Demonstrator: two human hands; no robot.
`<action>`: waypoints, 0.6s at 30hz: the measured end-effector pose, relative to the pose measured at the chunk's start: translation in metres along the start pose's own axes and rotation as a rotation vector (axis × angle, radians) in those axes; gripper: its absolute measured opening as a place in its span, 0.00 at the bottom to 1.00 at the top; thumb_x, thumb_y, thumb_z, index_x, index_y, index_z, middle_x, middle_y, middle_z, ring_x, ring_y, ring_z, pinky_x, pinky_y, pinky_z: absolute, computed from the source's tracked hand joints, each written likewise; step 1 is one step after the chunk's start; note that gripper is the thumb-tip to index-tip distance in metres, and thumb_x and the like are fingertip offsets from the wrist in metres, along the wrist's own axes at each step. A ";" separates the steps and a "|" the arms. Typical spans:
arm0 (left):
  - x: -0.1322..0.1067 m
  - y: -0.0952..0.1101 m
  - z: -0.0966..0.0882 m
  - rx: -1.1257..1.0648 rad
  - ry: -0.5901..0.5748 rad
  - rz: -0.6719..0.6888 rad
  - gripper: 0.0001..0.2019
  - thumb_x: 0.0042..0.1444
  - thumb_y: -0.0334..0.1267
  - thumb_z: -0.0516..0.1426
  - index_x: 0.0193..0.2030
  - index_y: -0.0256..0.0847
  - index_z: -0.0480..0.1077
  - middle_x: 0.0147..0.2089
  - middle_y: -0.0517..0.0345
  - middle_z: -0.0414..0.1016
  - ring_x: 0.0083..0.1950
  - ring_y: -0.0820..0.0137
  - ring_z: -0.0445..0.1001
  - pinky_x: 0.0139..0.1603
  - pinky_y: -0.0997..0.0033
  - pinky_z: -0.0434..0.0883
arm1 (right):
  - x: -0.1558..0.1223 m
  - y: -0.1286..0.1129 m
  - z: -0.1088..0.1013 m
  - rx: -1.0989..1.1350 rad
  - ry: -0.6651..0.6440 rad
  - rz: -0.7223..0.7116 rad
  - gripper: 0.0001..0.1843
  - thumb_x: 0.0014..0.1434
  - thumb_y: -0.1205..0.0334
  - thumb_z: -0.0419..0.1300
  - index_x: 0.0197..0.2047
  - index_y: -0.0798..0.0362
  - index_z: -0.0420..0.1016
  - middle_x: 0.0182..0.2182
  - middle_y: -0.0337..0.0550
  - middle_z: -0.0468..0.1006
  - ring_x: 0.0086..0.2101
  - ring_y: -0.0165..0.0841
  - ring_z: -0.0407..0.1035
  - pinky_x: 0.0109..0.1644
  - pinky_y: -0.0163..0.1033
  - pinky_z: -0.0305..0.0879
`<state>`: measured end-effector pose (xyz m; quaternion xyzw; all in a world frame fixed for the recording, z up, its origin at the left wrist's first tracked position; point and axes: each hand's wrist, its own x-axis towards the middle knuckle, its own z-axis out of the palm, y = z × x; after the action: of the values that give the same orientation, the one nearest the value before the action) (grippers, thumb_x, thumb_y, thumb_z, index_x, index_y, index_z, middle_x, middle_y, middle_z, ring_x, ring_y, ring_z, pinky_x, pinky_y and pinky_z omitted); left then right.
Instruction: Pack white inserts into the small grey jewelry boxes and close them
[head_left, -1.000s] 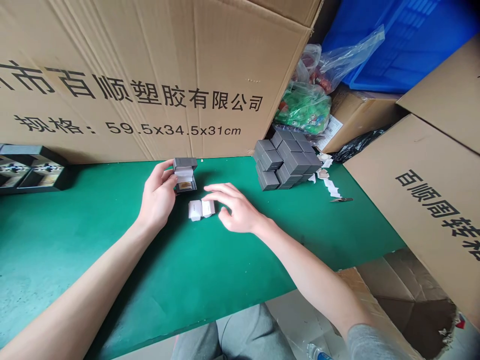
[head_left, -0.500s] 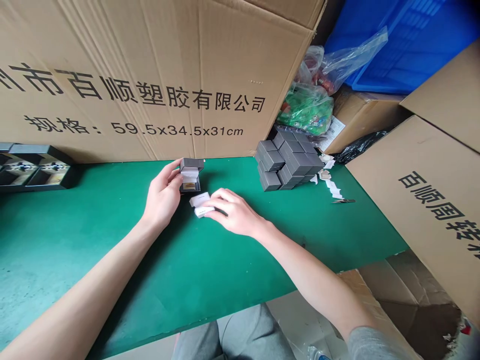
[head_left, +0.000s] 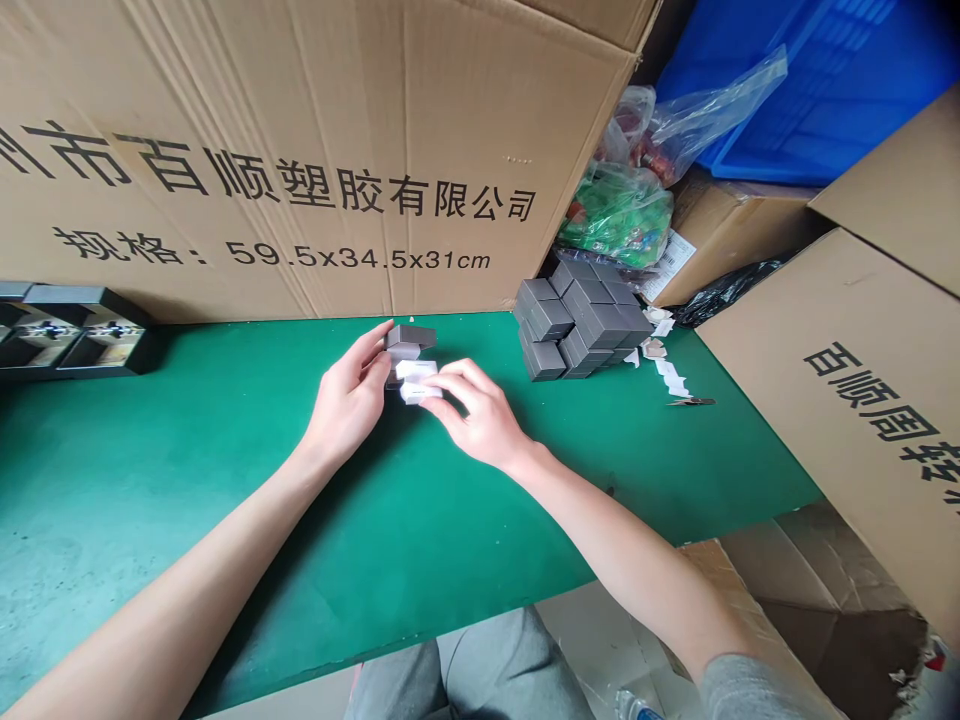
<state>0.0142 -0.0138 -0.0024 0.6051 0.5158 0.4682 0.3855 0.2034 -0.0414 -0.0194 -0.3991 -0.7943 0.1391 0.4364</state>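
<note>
My left hand point(head_left: 352, 400) grips a small grey hinged box point(head_left: 409, 338) with its lid up, just above the green table point(head_left: 225, 450). My right hand point(head_left: 476, 410) pinches a small folded white card point(head_left: 418, 383) and holds it right against the front of the open box. The box's inside is mostly hidden behind the card and my fingers.
A stack of several closed grey boxes point(head_left: 581, 318) stands at the right, with white paper scraps point(head_left: 664, 370) beside it. Black display boxes point(head_left: 71, 335) sit at the far left. Large cardboard cartons point(head_left: 300, 150) wall the back, and another carton point(head_left: 870, 400) stands at the right.
My right hand picked the white card off the table and brought it up to the box. My left hand shifted the box to the right.
</note>
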 end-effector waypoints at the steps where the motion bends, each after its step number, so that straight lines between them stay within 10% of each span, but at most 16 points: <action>1: 0.000 0.000 0.000 -0.004 -0.008 -0.008 0.27 0.66 0.47 0.54 0.69 0.41 0.68 0.59 0.48 0.79 0.57 0.55 0.77 0.61 0.53 0.71 | 0.000 0.000 0.000 -0.012 -0.001 0.001 0.10 0.70 0.59 0.59 0.50 0.51 0.79 0.44 0.47 0.76 0.46 0.35 0.74 0.54 0.41 0.74; 18: -0.004 -0.002 0.004 -0.077 -0.098 -0.003 0.28 0.61 0.42 0.55 0.68 0.43 0.68 0.62 0.46 0.77 0.55 0.54 0.77 0.53 0.53 0.77 | 0.000 0.001 0.004 0.031 0.079 0.024 0.09 0.67 0.60 0.62 0.48 0.51 0.81 0.46 0.48 0.75 0.48 0.34 0.74 0.57 0.41 0.74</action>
<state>0.0179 -0.0173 -0.0057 0.6112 0.4789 0.4570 0.4338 0.2008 -0.0402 -0.0216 -0.4070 -0.7695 0.1408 0.4717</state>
